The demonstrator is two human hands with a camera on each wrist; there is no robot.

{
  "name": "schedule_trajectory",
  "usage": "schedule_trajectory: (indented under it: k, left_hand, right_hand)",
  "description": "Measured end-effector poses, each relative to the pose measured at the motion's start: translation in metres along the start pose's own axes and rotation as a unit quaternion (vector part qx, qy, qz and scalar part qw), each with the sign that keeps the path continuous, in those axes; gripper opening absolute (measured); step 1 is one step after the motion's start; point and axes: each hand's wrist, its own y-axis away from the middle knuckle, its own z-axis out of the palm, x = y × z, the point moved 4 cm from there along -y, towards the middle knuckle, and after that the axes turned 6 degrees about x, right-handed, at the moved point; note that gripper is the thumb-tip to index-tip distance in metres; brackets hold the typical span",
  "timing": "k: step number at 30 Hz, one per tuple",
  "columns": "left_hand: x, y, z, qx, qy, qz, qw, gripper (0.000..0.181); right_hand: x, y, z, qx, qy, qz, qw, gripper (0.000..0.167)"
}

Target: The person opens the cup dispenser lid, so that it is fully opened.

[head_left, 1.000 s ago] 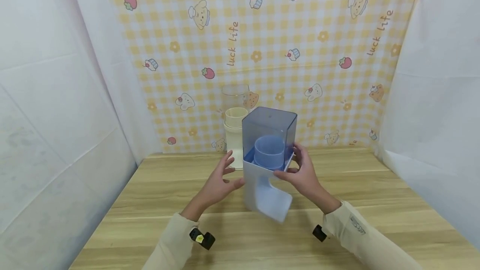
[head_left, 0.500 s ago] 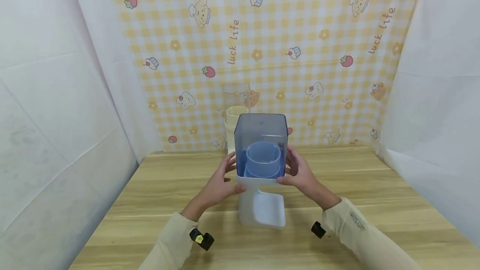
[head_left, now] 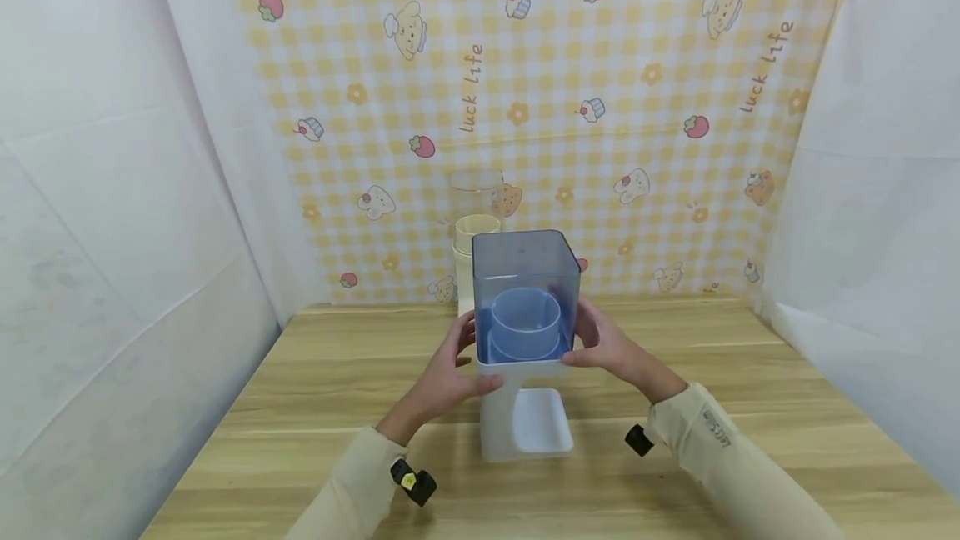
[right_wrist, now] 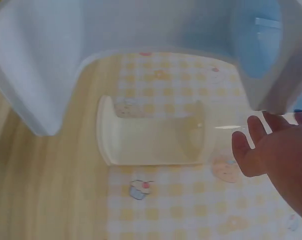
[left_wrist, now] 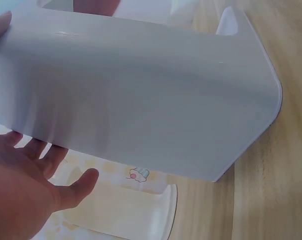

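Both hands hold a white dispenser (head_left: 497,423) upright at the middle of the table. Its top is a blue-tinted see-through box (head_left: 525,261), inside which a round blue collar (head_left: 525,323) shows. A flat white foot (head_left: 543,423) juts out to the right at the bottom. My left hand (head_left: 447,373) grips the left side, thumb on the front and fingers toward the back. On the other side my right hand (head_left: 609,350) holds the upper body just below the box, with its thumb in front; its far fingers are partly hidden. Whether the base touches the table I cannot tell.
A cream dispenser (head_left: 463,273) with a clear top stands behind, near the table's back edge, partly covered by the white one. The wood-grain table (head_left: 315,415) meets a yellow checked cloth (head_left: 375,157) at the back. White sheets (head_left: 112,215) hang at both sides.
The white dispenser has turned from a slanted, tilted pose to nearly straight and shifted slightly left and down. My left hand has closed in on its side; my right hand has kept its hold.
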Motion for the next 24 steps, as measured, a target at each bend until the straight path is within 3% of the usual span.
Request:
schedule_trajectory:
  k: [6, 9, 15, 24]
  left_hand:
    - [0.004, -0.001, 0.001, -0.01, -0.008, -0.016, 0.9998, 0.103]
    - [0.004, -0.001, 0.002, -0.006, -0.009, -0.02, 0.9997, 0.106]
    - [0.003, -0.004, 0.005, -0.006, -0.016, -0.025, 0.9995, 0.112]
    - [0.004, -0.008, 0.005, -0.007, 0.005, -0.017, 0.9998, 0.104]
  right_hand:
    - [-0.028, -0.015, -0.004, 0.03, 0.024, -0.045, 0.9983, 0.102]
    - [-0.036, -0.02, -0.001, 0.039, 0.039, -0.037, 0.9978, 0.104]
    - [-0.037, -0.026, 0.005, 0.053, 0.07, -0.016, 0.996, 0.106]
    - [-0.032, -0.03, 0.003, 0.061, 0.069, -0.041, 0.9949, 0.102]
